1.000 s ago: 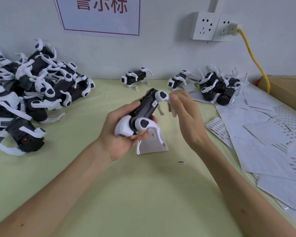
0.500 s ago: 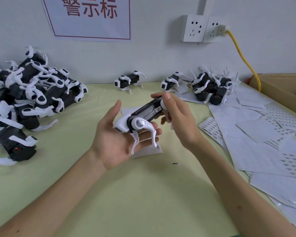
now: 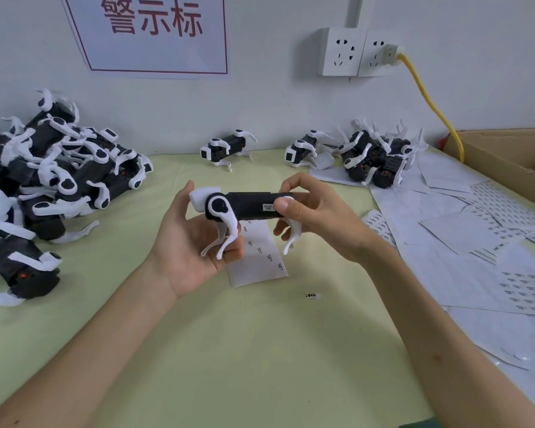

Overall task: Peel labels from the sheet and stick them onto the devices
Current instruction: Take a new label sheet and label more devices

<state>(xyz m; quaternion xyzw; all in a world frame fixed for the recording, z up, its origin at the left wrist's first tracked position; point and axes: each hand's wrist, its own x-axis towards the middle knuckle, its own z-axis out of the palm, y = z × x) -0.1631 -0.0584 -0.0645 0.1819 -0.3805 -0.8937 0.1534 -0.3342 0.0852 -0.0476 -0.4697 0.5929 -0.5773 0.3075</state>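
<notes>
A black-and-white toy robot dog is held level above the table, between both hands. My left hand cradles its front end from below and behind, fingers curled round it. My right hand grips its rear end, the thumb pressing beside a small white label stuck on the black body. Under the dog lies a narrow label sheet with a few labels left. One loose label lies on the green table.
A big heap of robot dogs fills the left side. Two single dogs stand near the wall, and a smaller heap sits at the back right. Label backing sheets cover the right side beside a cardboard box.
The dog was turned from a steep tilt to lying level, its side with the label now facing me. My right thumb moved onto the body beside the label.
</notes>
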